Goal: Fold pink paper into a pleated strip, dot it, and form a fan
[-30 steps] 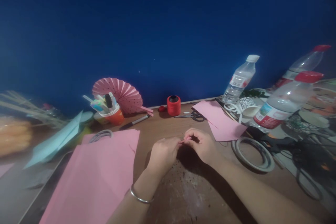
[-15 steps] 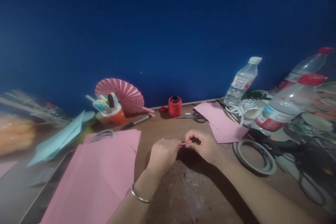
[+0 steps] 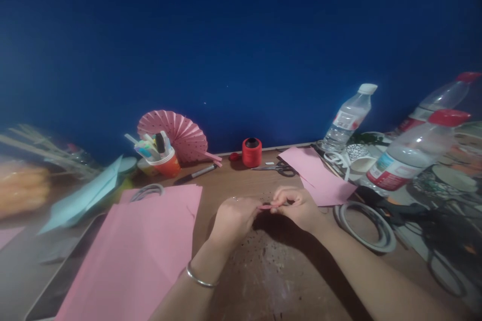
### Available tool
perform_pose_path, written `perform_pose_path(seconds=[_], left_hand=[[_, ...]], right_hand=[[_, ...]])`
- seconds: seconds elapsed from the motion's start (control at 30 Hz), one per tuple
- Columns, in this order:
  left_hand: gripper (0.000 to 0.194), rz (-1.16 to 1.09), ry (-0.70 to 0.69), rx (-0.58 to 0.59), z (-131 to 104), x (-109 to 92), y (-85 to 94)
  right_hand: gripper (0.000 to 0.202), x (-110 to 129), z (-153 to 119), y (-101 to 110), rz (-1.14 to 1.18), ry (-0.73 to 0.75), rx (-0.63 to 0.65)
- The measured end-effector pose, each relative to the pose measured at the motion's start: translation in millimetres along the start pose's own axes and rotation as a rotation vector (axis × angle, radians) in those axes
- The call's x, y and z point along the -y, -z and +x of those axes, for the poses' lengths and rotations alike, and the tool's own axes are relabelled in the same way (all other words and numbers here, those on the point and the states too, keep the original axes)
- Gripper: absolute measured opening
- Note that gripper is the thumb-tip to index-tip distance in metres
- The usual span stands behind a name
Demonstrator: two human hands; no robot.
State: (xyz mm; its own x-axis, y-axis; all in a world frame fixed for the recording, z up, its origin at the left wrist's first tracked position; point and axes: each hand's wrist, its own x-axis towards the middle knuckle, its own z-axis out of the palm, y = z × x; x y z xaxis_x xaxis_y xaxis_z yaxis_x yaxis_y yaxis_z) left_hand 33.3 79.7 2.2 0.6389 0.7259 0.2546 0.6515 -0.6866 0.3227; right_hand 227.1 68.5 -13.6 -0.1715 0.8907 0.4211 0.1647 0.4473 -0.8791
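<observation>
Between my hands, above the wooden table (image 3: 263, 281), is a small narrow pink strip (image 3: 265, 206). My left hand (image 3: 234, 216) is closed on the strip's left end, with a ring on one finger and a silver bangle at the wrist. My right hand (image 3: 295, 205) pinches its other end between thumb and fingers. Behind the hands stand a red thread spool (image 3: 251, 152) and black-handled scissors (image 3: 284, 169) lying on the table. Pink paper sheets (image 3: 139, 251) lie left of my left hand, and another pink piece (image 3: 320, 175) is beyond my right hand.
A pink folded fan (image 3: 176, 133) leans behind a cup of pens (image 3: 167, 163), with a marker (image 3: 196, 174) nearby. At right are plastic bottles (image 3: 399, 160), a grey tape roll (image 3: 367, 225) and clutter. Light blue paper (image 3: 85, 195) is at left.
My right hand has shifted slightly right, and its fingers have drawn together more closely on the strip. My left hand has barely moved. The view has shifted a little.
</observation>
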Motion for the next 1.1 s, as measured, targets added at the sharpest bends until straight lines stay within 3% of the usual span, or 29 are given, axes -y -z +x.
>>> perform_pose_path(seconds=[0.17,0.27,0.37,0.47,0.67,0.87,1.1], left_hand=[[0.024,-0.109,0.079,-0.134,0,10,-0.7],[0.024,-0.149,0.08,-0.185,-2,13,-3.7],[0.024,-0.161,0.041,-0.182,-2,12,-4.0],[0.02,-0.214,0.022,-0.155,-2,7,-0.8],[0.015,-0.403,0.018,-0.176,-2,5,2.5],[0.013,-0.576,0.193,-0.349,-4,9,0.1],[0.015,-0.808,0.333,-0.36,-2,10,-2.5]], right_hand=[[0.012,-2,4,10,-0.056,-0.012,-0.105],[0.01,1,5,9,-0.114,-0.055,-0.084],[0.014,4,3,3,-0.142,-0.019,-0.024],[0.006,5,1,-1,-0.128,0.017,-0.058],[0.008,4,-1,-2,-0.097,-0.041,-0.033],[0.007,4,-1,0,-0.103,-0.093,-0.111],[0.011,2,0,3,-0.13,-0.08,-0.149]])
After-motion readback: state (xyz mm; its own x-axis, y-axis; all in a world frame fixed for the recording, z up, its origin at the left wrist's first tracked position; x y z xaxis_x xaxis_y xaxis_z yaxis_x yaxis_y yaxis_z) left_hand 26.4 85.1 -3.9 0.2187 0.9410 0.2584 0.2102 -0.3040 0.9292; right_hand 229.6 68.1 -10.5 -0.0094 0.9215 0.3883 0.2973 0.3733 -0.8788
